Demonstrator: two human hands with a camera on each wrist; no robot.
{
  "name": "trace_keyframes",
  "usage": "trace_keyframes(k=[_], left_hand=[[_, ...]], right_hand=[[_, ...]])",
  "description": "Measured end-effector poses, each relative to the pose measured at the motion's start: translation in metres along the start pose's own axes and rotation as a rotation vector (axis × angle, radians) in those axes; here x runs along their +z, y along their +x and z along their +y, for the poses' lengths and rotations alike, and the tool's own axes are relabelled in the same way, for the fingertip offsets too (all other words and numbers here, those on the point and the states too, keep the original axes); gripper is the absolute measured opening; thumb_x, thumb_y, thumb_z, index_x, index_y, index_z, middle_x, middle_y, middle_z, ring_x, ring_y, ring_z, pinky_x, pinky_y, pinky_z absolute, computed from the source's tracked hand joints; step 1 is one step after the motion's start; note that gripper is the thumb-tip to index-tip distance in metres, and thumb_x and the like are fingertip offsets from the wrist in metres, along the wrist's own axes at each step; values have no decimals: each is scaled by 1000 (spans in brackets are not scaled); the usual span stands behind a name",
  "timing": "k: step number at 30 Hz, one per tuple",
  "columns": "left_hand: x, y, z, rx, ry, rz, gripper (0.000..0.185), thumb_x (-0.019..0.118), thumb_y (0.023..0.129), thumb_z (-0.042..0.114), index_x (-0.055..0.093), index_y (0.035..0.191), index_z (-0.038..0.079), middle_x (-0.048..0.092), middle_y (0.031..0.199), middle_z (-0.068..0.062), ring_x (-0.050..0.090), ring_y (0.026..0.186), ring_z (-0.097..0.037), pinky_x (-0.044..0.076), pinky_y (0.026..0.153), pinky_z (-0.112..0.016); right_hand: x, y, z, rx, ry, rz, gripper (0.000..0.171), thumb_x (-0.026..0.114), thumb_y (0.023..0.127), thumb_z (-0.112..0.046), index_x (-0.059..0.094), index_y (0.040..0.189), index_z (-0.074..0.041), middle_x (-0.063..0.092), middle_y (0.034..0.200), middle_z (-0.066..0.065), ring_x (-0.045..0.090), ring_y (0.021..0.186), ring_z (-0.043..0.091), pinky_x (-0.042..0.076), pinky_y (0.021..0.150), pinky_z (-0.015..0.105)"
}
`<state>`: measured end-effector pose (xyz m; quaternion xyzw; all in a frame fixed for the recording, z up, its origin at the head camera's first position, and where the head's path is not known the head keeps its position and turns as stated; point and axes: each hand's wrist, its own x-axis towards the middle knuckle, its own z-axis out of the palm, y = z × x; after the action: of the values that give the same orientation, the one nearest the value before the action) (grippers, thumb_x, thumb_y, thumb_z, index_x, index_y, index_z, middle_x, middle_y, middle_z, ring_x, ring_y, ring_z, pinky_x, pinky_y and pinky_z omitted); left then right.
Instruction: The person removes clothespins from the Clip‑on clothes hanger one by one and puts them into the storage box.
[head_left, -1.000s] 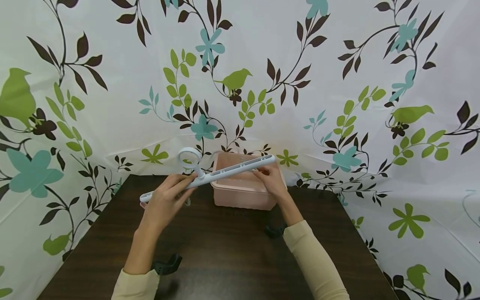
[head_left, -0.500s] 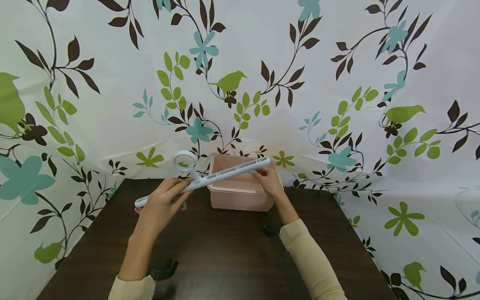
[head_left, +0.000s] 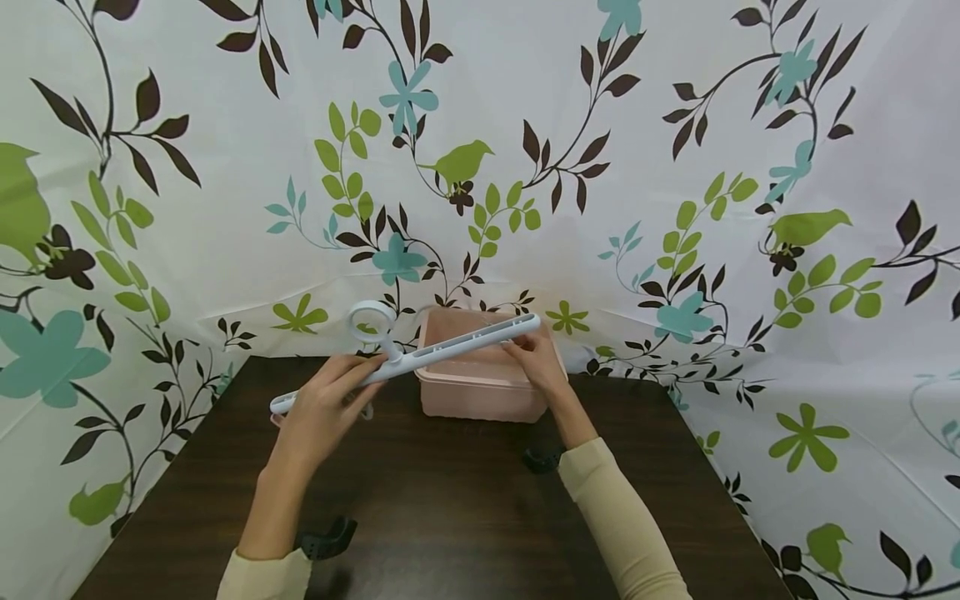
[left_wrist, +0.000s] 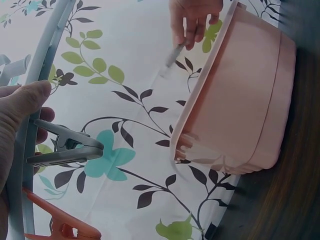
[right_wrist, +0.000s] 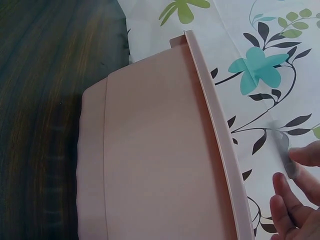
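both hands hold a white clip hanger [head_left: 420,354] tilted above the counter [head_left: 450,517], its right end over the pink tub [head_left: 480,392]. the left hand [head_left: 322,408] wraps its grip round the bar near the ring; the right hand [head_left: 534,362] pinches what may be a small clip under the far end. a grey peg [left_wrist: 65,150] and an orange peg [left_wrist: 60,225] hang by the left hand. the step looks like working pegs off over the tub, which sits at the counter's back edge against the leaf-print curtain [head_left: 675,167]; the near counter gives room.

Dark wooden table [head_left: 450,517], pink plastic tub [head_left: 480,392] standing at its far edge
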<state>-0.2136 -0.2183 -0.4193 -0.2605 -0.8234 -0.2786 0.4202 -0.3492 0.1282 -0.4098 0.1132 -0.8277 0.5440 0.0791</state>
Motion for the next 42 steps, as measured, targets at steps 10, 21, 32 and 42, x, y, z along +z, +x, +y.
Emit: trace_keyframes(k=[10,21,32,42], left_hand=[[-2,2,1,-2,13,8,53,89,87,9,75,137,11,74,113,-9,66,98,-21,47,79,-21],[-1,-2,0,-12,9,2,59,92,80,1,76,136,10,75,113,-7,66,97,-20,48,78,-23],[-1,-2,-2,2,28,-34,52,89,85,7,76,135,11,75,109,-5,65,93,-19,54,70,-38],[6,-2,-2,-4,79,-143,47,89,88,16,78,133,13,76,109,-4,69,96,-22,59,79,-46]], right_hand=[[0,1,-5,-22,65,-92,37,68,106,-12,68,139,4,70,138,25,66,122,29,53,108,46],[-6,-9,-13,97,70,-36,42,66,108,-34,71,136,-4,64,150,16,55,143,35,40,122,58],[-21,-27,-28,90,199,70,46,47,116,-40,69,135,-4,67,128,18,58,120,32,43,110,52],[-43,-52,-48,-102,102,51,48,52,115,-44,72,131,-4,72,130,16,64,117,22,44,110,50]])
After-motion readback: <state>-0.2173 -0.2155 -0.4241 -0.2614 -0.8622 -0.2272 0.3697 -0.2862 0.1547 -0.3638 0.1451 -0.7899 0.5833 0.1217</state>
